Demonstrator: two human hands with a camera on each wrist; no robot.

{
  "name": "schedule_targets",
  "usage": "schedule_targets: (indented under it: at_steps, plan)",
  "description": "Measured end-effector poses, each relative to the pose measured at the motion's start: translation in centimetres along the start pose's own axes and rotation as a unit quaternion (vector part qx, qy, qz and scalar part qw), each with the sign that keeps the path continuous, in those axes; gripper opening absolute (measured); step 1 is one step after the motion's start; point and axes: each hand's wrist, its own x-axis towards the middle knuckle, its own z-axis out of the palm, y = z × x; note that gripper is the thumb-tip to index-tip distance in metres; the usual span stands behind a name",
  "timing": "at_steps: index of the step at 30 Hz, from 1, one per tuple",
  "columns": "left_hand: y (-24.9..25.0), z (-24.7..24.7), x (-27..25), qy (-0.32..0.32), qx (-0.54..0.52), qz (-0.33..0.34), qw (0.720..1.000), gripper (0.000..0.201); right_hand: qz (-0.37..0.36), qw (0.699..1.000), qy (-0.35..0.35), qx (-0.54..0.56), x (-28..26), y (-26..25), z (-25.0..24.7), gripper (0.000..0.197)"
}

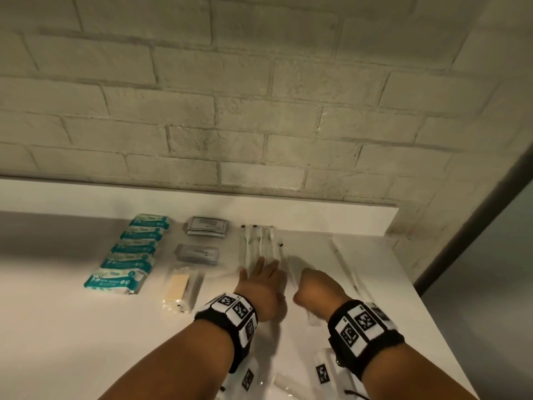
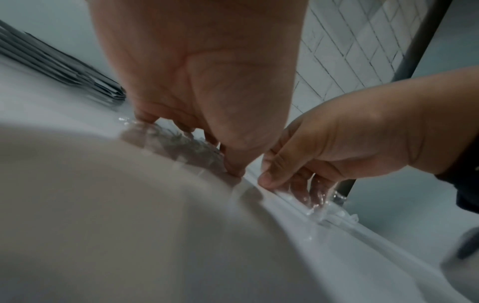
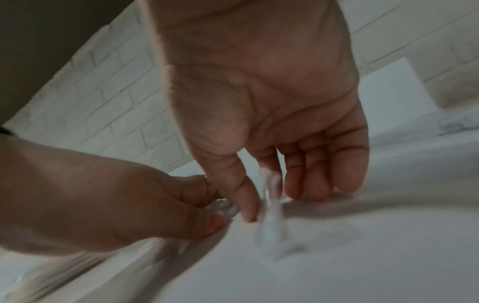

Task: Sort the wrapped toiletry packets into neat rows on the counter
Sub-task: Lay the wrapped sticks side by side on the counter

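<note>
Where the white bench [image 1: 72, 327] meets a pale brick wall [image 1: 230, 111], toothbrush packets [image 1: 258, 243] lie side by side near that back edge, long axes pointing at the wall. Left hand [image 1: 264, 281] presses flat on them; right hand [image 1: 315, 290] pinches another clear packet [image 3: 270, 207] just beside.

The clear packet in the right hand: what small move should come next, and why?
Probably lay the clear packet down beside the toothbrush row. The right hand pinches it just right of that row, while the left hand rests on the row, apparently steadying it.
</note>
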Motion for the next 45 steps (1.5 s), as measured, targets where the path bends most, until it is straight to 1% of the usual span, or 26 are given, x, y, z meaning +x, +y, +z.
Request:
schedule_targets:
  at_steps: [4, 7, 9, 12, 14, 15, 18, 19, 20, 21, 23, 24, 25, 27, 29, 31, 32, 34, 35, 36, 37, 38, 39, 41, 43, 45]
  plan:
    - [0.0, 0.0, -0.1, 0.000, 0.006, 0.001, 1.000, 0.060, 0.021, 0.996, 0.022, 0.080, 1.8, 0.5, -0.5, 0.033]
    - [0.0, 0.1, -0.1, 0.014, -0.002, 0.007, 1.000, 0.062, 0.006, 0.998, 0.008, 0.067, 3.0, 0.1, -1.1, 0.020]
    - [0.1, 0.1, -0.1, 0.027, -0.009, 0.008, 1.000, 0.066, -0.019, 0.998, -0.004, 0.056, 3.7, -0.6, -1.5, 0.024]
    - [0.4, -0.2, -0.4, 0.044, -0.031, 0.003, 0.999, 0.079, -0.029, 0.996, 0.013, 0.078, 5.3, -0.8, -1.2, 0.024]
    - [0.4, -0.4, -0.5, 0.044, -0.017, 0.004, 0.999, 0.083, -0.020, 0.990, 0.036, 0.131, 5.8, -0.9, -0.9, 0.023]
    - [0.4, -0.5, -0.4, 0.038, -0.007, 0.004, 0.999, 0.084, -0.018, 0.987, 0.032, 0.155, 6.0, -0.9, -0.8, 0.024]
    - [0.4, -0.6, -0.3, 0.013, 0.001, 0.006, 1.000, 0.082, -0.005, 0.965, -0.009, 0.262, 5.8, 0.0, -1.1, 0.038]
    - [0.4, -0.6, -0.1, 0.009, 0.005, 0.006, 1.000, 0.080, -0.001, 0.959, -0.005, 0.282, 5.9, 0.8, -1.5, 0.042]
    - [0.4, -0.5, 0.0, 0.003, 0.012, 0.005, 1.000, 0.079, 0.005, 0.962, 0.022, 0.274, 6.0, 1.7, -2.1, 0.044]
    - [0.4, -0.5, 0.1, -0.004, 0.018, 0.000, 1.000, 0.079, 0.020, 0.970, 0.059, 0.235, 6.1, 2.7, -2.8, 0.044]
    - [0.4, -0.5, 0.4, -0.019, 0.019, -0.009, 1.000, 0.082, 0.081, 0.982, 0.112, 0.128, 5.8, 4.8, -4.0, 0.041]
    - [0.3, -0.5, 0.5, -0.022, 0.016, -0.010, 1.000, 0.083, 0.119, 0.982, 0.117, 0.087, 5.4, 5.6, -4.5, 0.040]
    - [0.4, -0.6, 0.4, -0.022, 0.013, -0.009, 1.000, 0.083, 0.152, 0.981, 0.102, 0.056, 5.0, 6.4, -4.8, 0.039]
    - [0.5, -0.6, 0.2, -0.017, 0.010, -0.009, 1.000, 0.083, 0.170, 0.984, 0.039, 0.023, 4.4, 7.5, -4.8, 0.037]
    - [0.5, -0.6, 0.1, -0.013, 0.007, -0.010, 1.000, 0.081, 0.135, 0.991, -0.001, 0.011, 4.1, 7.6, -4.3, 0.034]
    - [0.4, -0.5, 0.3, -0.017, 0.010, -0.012, 1.000, 0.072, 0.104, 0.994, 0.001, 0.017, 4.0, 6.9, -4.0, 0.038]
    - [0.4, -0.5, 0.4, -0.017, 0.013, -0.013, 1.000, 0.067, 0.091, 0.996, 0.023, 0.003, 4.0, 6.5, -4.1, 0.037]
    - [0.3, -0.4, 0.6, -0.015, 0.017, -0.013, 1.000, 0.064, 0.047, 0.993, 0.105, -0.022, 4.3, 5.9, -4.4, 0.029]
    - [0.3, -0.3, 0.7, -0.016, 0.017, -0.012, 1.000, 0.065, 0.003, 0.989, 0.147, -0.011, 4.6, 5.9, -4.4, 0.030]
    - [0.2, -0.2, 0.7, -0.016, 0.016, -0.012, 1.000, 0.065, -0.040, 0.984, 0.171, 0.021, 4.9, 6.0, -4.4, 0.035]
    - [0.2, -0.2, 0.8, -0.014, 0.017, -0.012, 1.000, 0.065, -0.074, 0.980, 0.175, 0.061, 5.1, 6.2, -4.4, 0.041]
    - [0.2, -0.1, 0.8, -0.012, 0.018, -0.011, 1.000, 0.066, -0.087, 0.978, 0.159, 0.101, 5.2, 6.3, -4.3, 0.047]
    - [0.2, -0.1, 0.8, -0.011, 0.020, -0.009, 1.000, 0.066, -0.085, 0.979, 0.137, 0.121, 5.0, 6.4, -4.3, 0.051]
    - [0.1, -0.1, 0.9, -0.008, 0.024, -0.007, 1.000, 0.066, -0.050, 0.983, 0.110, 0.138, 4.7, 6.6, -3.8, 0.051]
    - [0.1, -0.1, 0.9, -0.007, 0.028, -0.006, 1.000, 0.066, -0.021, 0.985, 0.101, 0.136, 4.2, 6.4, -3.6, 0.041]
    - [0.1, -0.1, 0.8, -0.005, 0.028, -0.007, 1.000, 0.066, -0.019, 0.990, 0.080, 0.115, 3.5, 5.9, -3.5, 0.033]
